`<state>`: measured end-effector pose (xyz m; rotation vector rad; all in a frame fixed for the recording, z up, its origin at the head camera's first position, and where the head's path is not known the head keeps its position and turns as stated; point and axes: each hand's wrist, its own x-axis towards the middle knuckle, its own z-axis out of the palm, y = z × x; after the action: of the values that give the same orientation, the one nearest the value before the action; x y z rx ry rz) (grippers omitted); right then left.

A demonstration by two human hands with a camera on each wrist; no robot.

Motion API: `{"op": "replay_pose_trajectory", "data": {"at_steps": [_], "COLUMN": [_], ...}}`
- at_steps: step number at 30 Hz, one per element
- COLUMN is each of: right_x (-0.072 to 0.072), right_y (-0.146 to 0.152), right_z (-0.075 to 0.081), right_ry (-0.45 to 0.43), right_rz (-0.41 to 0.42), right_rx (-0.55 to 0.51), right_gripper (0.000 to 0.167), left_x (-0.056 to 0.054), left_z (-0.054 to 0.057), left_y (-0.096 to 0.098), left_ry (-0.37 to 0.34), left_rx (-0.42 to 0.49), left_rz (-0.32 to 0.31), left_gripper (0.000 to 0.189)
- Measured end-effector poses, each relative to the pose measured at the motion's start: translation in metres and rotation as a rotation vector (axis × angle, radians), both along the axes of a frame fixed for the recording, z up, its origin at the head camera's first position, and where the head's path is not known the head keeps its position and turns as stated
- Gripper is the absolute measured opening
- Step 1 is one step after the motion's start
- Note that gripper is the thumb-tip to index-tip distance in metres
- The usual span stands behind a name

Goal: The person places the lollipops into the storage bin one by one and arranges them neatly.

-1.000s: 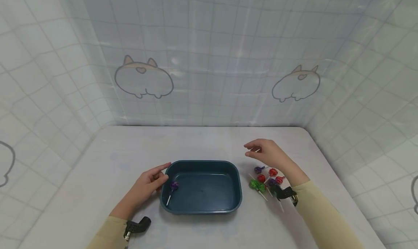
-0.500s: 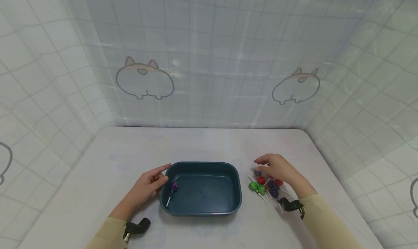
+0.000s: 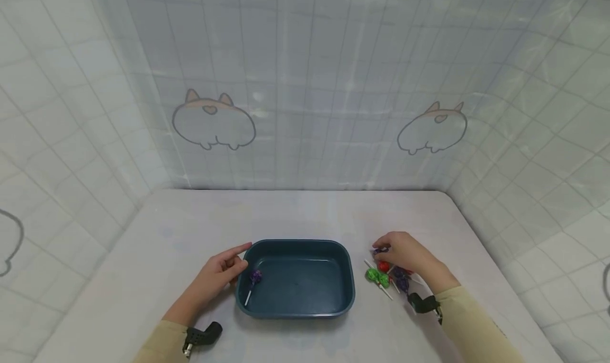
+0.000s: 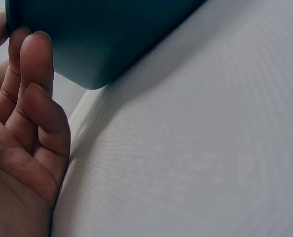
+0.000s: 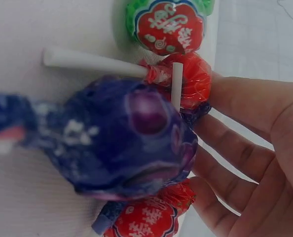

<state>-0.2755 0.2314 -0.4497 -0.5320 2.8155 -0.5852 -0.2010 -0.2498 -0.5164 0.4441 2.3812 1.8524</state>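
- Your left hand [image 3: 216, 274] is at the far-left corner of the blue-green tray [image 3: 305, 294], index finger and thumb spread apart along its rim; the other fingers bend loosely below, beside the outer wall.
- Your right hand [image 3: 407, 251] reaches over the lollipops off the tray's right edge, thumb and index finger on either side of a small purple lollipop [image 3: 381, 251]; you cannot tell whether they pinch it, as the right wrist view hides the fingertips.
- Inside the tray, a purple-wrapped lollipop [image 3: 256, 277] lies along the left edge, its white stick pointing towards the near-left corner.
- Two green lollipops [image 3: 372, 274] lie on the side of the pile nearest the tray's right edge, with a red lollipop [image 3: 383, 266] just beyond them.
- Under your right wrist is a dark purple lollipop [image 3: 401, 280], large in the right wrist view, with more red wrappers behind it.
- The tray and the pile rest on the white table [image 3: 190, 220], the pile nearer its right edge.
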Motion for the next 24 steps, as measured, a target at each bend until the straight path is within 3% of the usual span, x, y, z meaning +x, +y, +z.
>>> {"op": "replay_pose_trajectory", "data": {"at_steps": [4, 11, 19, 24], "right_x": [-0.001, -0.003, -0.003, 0.001], "right_y": [-0.001, -0.004, -0.007, -0.015], "right_z": [-0.002, -0.002, 0.007, 0.015], "right_ry": [0.003, 0.015, 0.225, 0.303], "right_rz": [0.005, 0.024, 0.071, 0.019], "right_rx": [0.023, 0.037, -0.008, -0.031], "right_gripper": [0.025, 0.025, 0.029, 0.033], "left_x": [0.001, 0.001, 0.003, 0.005], "left_z": [-0.001, 0.001, 0.008, 0.005], "left_y": [0.001, 0.003, 0.006, 0.005], "left_ry": [0.01, -0.02, -0.032, -0.051], "left_rx": [0.003, -0.03, -0.029, -0.029], "left_rz": [-0.017, 0.029, 0.029, 0.041], "left_gripper": [0.048, 0.048, 0.047, 0.049]}}
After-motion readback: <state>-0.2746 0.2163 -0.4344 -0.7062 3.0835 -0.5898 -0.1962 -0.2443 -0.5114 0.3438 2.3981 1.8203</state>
